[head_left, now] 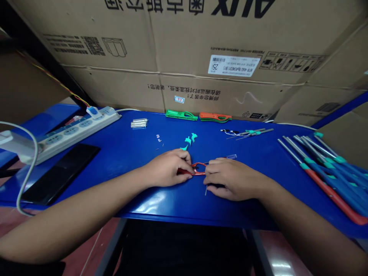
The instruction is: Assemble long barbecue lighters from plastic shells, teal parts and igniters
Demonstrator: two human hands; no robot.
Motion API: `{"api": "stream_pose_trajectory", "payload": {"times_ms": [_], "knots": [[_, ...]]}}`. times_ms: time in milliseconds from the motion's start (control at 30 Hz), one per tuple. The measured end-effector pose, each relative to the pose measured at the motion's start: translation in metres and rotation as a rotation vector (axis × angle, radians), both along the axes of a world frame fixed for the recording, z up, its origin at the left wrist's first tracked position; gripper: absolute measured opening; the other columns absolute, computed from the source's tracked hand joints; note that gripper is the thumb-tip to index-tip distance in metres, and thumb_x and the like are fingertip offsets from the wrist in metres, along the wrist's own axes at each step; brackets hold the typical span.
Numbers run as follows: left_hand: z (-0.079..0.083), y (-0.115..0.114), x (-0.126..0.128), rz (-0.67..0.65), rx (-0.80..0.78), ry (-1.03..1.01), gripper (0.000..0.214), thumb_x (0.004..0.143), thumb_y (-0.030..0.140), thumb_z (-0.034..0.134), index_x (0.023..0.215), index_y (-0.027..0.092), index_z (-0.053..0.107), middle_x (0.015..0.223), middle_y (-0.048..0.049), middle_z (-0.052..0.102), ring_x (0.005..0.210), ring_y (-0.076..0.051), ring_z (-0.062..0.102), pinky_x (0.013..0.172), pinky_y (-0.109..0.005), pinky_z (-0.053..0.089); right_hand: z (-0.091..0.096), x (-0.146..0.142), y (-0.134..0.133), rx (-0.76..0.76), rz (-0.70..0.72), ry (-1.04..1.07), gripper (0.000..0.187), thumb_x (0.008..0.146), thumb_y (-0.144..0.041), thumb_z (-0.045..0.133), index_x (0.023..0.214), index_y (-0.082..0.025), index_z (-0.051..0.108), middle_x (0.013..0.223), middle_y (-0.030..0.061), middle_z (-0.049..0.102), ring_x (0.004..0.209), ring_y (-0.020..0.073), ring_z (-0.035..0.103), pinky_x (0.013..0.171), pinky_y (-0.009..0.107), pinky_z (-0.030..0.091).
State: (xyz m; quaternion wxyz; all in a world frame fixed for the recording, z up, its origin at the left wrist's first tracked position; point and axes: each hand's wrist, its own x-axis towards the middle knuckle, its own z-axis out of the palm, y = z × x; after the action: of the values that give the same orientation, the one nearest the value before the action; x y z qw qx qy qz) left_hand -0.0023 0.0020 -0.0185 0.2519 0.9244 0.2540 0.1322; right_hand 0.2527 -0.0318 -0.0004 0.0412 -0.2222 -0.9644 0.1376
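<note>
L hand (168,168) & R hand (234,178) both gripping red plastic handle (198,173) btwn them, over blue table.

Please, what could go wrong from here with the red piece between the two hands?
The thin metal pin below the right hand could slip and roll away on the smooth table. The left hand is very close to the small teal plastic pieces, so its fingers might knock them out of place. The red plastic frame looks slender, so it may bend or snap if squeezed too hard.
</note>
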Motion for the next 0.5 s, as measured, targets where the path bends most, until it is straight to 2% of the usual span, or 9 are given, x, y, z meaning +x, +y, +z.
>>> {"api": "stream_pose_trajectory", "payload": {"times_ms": [133,300,400,500], "knots": [[0.002,0.001,-0.003,-0.025,0.031,0.013,0.018,0.088,0.021,0.067,0.1,0.027,0.079,0.099,-0.0045,0.067,0.095,-0.018,0.063,0.088,-0.032,0.049,-0.003,0.001,0.005,0.032,-0.038,0.143,0.023,0.097,-0.033,0.057,0.093,-0.019,0.075,0.081,0.0041,0.069,0.076,0.0168,0.057,0.075,0.033,0.041],[0.006,0.01,-0.012,-0.03,0.008,-0.06,0.022,0.088,0.029,0.07,0.109,0.027,0.077,0.104,-0.0045,0.069,0.096,-0.017,0.065,0.088,-0.029,0.05,-0.012,0.01,0.022,0.045,-0.298,0.313,0.019,0.094,-0.026,0.057,0.095,-0.018,0.074,0.081,0.0054,0.069,0.076,0.016,0.059,0.072,0.029,0.044],[0.007,0.022,-0.019,0.132,0.056,-0.119,0.024,0.091,0.032,0.065,0.109,0.021,0.076,0.099,-0.0049,0.069,0.084,-0.015,0.066,0.079,-0.027,0.051,-0.015,0.013,0.028,0.089,-0.421,0.325,0.018,0.092,-0.026,0.058,0.093,-0.017,0.074,0.078,0.0052,0.068,0.073,0.0166,0.059,0.068,0.029,0.044],[0.003,0.034,-0.021,0.316,0.17,-0.044,0.026,0.088,0.032,0.066,0.108,0.019,0.075,0.095,-0.0056,0.069,0.08,-0.016,0.065,0.074,-0.028,0.05,-0.014,0.012,0.029,0.106,-0.481,0.362,0.018,0.091,-0.025,0.058,0.092,-0.017,0.074,0.078,0.0046,0.068,0.072,0.016,0.06,0.069,0.029,0.044]]}}
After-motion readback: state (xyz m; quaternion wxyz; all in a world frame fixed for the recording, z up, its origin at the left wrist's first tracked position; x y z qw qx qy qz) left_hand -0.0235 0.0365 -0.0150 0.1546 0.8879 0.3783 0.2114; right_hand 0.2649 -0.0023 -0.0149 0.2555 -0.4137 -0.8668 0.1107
